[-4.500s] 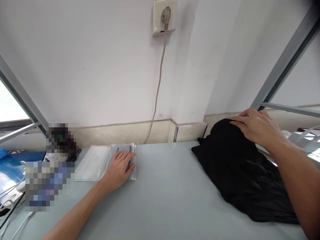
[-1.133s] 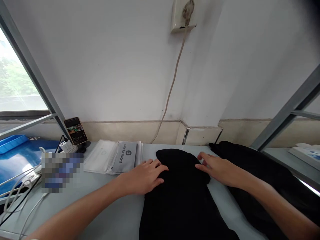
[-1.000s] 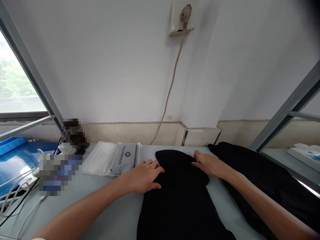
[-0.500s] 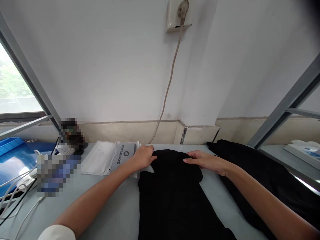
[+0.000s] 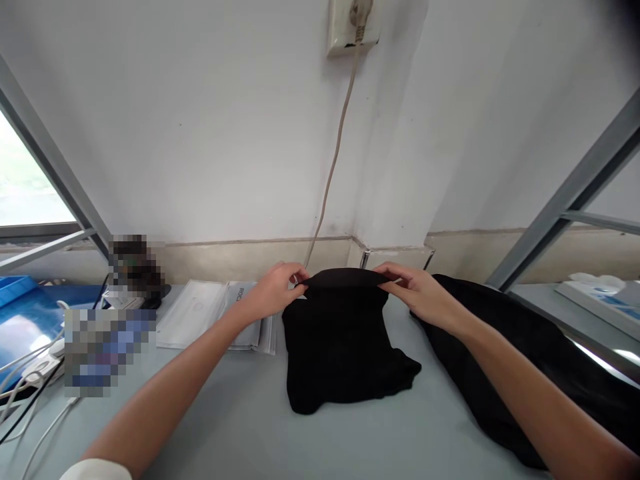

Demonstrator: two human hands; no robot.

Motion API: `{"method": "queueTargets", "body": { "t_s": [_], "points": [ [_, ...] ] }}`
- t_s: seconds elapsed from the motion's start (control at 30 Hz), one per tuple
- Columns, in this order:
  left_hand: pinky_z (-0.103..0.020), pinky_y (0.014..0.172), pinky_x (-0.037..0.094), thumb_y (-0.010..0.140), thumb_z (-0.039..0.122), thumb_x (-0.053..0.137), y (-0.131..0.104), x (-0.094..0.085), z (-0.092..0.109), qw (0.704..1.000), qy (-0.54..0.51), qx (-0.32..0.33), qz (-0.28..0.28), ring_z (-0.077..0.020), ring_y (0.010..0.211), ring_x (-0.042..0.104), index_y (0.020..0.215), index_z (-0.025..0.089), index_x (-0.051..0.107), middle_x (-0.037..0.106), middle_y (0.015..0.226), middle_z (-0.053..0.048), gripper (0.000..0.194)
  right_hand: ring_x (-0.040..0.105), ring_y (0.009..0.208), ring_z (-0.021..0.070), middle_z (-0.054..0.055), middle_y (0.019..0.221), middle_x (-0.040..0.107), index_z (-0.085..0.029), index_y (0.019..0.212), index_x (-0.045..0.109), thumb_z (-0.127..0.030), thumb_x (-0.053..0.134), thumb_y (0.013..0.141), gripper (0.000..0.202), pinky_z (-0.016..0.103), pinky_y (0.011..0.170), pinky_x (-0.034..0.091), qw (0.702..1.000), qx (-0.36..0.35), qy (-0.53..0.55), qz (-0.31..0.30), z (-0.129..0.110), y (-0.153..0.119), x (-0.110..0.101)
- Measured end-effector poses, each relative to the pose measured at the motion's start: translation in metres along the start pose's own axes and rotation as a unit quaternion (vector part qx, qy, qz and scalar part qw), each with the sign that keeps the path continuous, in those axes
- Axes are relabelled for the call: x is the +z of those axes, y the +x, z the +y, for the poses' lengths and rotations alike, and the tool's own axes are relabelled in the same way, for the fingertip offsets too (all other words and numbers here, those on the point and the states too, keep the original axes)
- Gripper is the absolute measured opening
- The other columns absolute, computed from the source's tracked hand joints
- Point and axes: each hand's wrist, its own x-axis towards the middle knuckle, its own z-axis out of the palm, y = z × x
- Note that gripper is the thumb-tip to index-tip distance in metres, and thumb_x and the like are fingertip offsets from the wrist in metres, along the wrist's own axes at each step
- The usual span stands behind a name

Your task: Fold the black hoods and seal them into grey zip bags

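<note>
A black fabric garment (image 5: 345,353), its exact kind unclear, has its upper edge raised off the grey table (image 5: 235,413) while the lower part lies on the surface. My left hand (image 5: 275,290) pinches the upper left corner between thumb and fingers. At the opposite corner, my right hand (image 5: 420,297) grips the same edge in a pinch. The edge arches between both hands. Left of it, partly behind my left hand, is a grey packet (image 5: 245,340) in clear plastic with lettering. A white plastic bag (image 5: 193,313) lies beside that packet.
More black fabric (image 5: 520,360) spreads along the right, partly under my right forearm. White cables (image 5: 40,373), a blue tray (image 5: 30,327) and blurred items stand at left. A cord (image 5: 340,133) runs down the wall from a socket. Metal frame bars (image 5: 565,193) slant at both sides.
Both hands have lifted the garment's upper edge and drawn the cloth away from me. Its lower end, earlier beyond the bottom of the view, now lies on the table in sight.
</note>
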Motion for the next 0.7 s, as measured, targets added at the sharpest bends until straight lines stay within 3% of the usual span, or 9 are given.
{"method": "queueTargets", "body": {
  "t_s": [0.1, 0.17, 0.23, 0.27, 0.33, 0.43, 0.5, 0.6, 0.7],
  "points": [
    [-0.030, 0.083, 0.049, 0.098, 0.036, 0.061, -0.031, -0.024, 0.024, 0.987, -0.030, 0.016, -0.156, -0.0202, 0.100, 0.066, 0.109, 0.025, 0.070, 0.072, 0.109, -0.002, 0.018, 0.066, 0.098, 0.0273, 0.005, 0.103, 0.075, -0.026, 0.105, 0.077, -0.056, 0.068, 0.093, 0.034, 0.037, 0.089, 0.050, 0.989, 0.016, 0.028, -0.147, -0.017, -0.020, -0.027],
    [-0.030, 0.082, 0.050, 0.091, 0.044, 0.073, -0.048, -0.033, 0.037, 0.965, -0.027, 0.009, -0.259, -0.0229, 0.111, 0.065, 0.130, 0.031, 0.065, 0.071, 0.121, -0.002, 0.042, 0.067, 0.096, 0.0270, 0.006, 0.107, 0.076, -0.028, 0.116, 0.079, -0.051, 0.077, 0.088, 0.037, 0.036, 0.084, 0.052, 0.957, 0.049, 0.033, -0.284, -0.021, -0.030, -0.043],
    [-0.029, 0.079, 0.051, 0.095, 0.049, 0.068, -0.059, -0.031, 0.044, 0.942, -0.052, 0.002, -0.333, -0.0220, 0.110, 0.067, 0.138, 0.033, 0.059, 0.071, 0.124, -0.002, 0.047, 0.068, 0.090, 0.0258, 0.007, 0.105, 0.077, -0.029, 0.123, 0.079, -0.050, 0.077, 0.088, 0.042, 0.036, 0.080, 0.052, 0.937, 0.077, 0.040, -0.340, -0.021, -0.035, -0.051],
    [-0.029, 0.080, 0.052, 0.100, 0.049, 0.062, -0.062, -0.026, 0.044, 0.940, -0.059, 0.007, -0.337, -0.0215, 0.112, 0.067, 0.139, 0.033, 0.058, 0.070, 0.126, -0.002, 0.043, 0.067, 0.086, 0.0245, 0.007, 0.101, 0.077, -0.029, 0.122, 0.079, -0.052, 0.074, 0.089, 0.041, 0.035, 0.077, 0.052, 0.936, 0.088, 0.040, -0.337, -0.019, -0.036, -0.051],
    [-0.033, 0.094, 0.052, 0.107, 0.042, 0.050, -0.063, -0.009, 0.038, 0.958, -0.042, 0.040, -0.279, -0.0219, 0.123, 0.062, 0.136, 0.030, 0.060, 0.066, 0.134, -0.004, 0.032, 0.066, 0.077, 0.0214, 0.006, 0.093, 0.077, -0.028, 0.115, 0.081, -0.056, 0.070, 0.092, 0.038, 0.033, 0.071, 0.052, 0.941, 0.111, 0.032, -0.319, -0.014, -0.034, -0.045],
    [-0.046, 0.120, 0.035, 0.111, 0.035, 0.045, -0.061, 0.022, 0.020, 0.976, 0.057, 0.117, -0.176, -0.0272, 0.147, 0.043, 0.132, 0.025, 0.063, 0.056, 0.151, -0.007, 0.030, 0.064, 0.065, 0.0185, 0.007, 0.088, 0.078, -0.025, 0.108, 0.080, -0.060, 0.069, 0.091, 0.040, 0.029, 0.057, 0.048, 0.920, 0.148, 0.013, -0.362, -0.004, -0.028, -0.026],
    [-0.054, 0.125, 0.026, 0.112, 0.036, 0.042, -0.061, 0.038, 0.011, 0.973, 0.112, 0.134, -0.149, -0.0293, 0.145, 0.045, 0.127, 0.023, 0.066, 0.057, 0.150, -0.010, 0.031, 0.068, 0.070, 0.0208, 0.008, 0.091, 0.078, -0.025, 0.107, 0.079, -0.062, 0.067, 0.091, 0.042, 0.030, 0.057, 0.050, 0.918, 0.145, -0.005, -0.368, 0.004, -0.024, -0.013],
    [-0.057, 0.120, 0.033, 0.111, 0.045, 0.041, -0.065, 0.048, 0.008, 0.970, 0.159, 0.131, -0.127, -0.0307, 0.132, 0.057, 0.130, 0.021, 0.065, 0.060, 0.146, -0.013, 0.038, 0.069, 0.104, 0.0289, 0.008, 0.117, 0.074, -0.031, 0.122, 0.073, -0.060, 0.063, 0.094, 0.042, 0.037, 0.083, 0.057, 0.955, 0.090, -0.041, -0.280, 0.018, -0.021, -0.002],
    [-0.049, 0.104, 0.048, 0.111, 0.050, 0.040, -0.069, 0.050, 0.013, 0.968, 0.190, 0.113, -0.118, -0.0310, 0.120, 0.063, 0.139, 0.019, 0.059, 0.063, 0.139, -0.015, 0.047, 0.061, 0.122, 0.0294, 0.007, 0.136, 0.065, -0.033, 0.133, 0.061, -0.048, 0.055, 0.098, 0.038, 0.043, 0.104, 0.048, 0.974, 0.056, -0.067, -0.210, 0.029, -0.020, 0.000]
  ]
}}
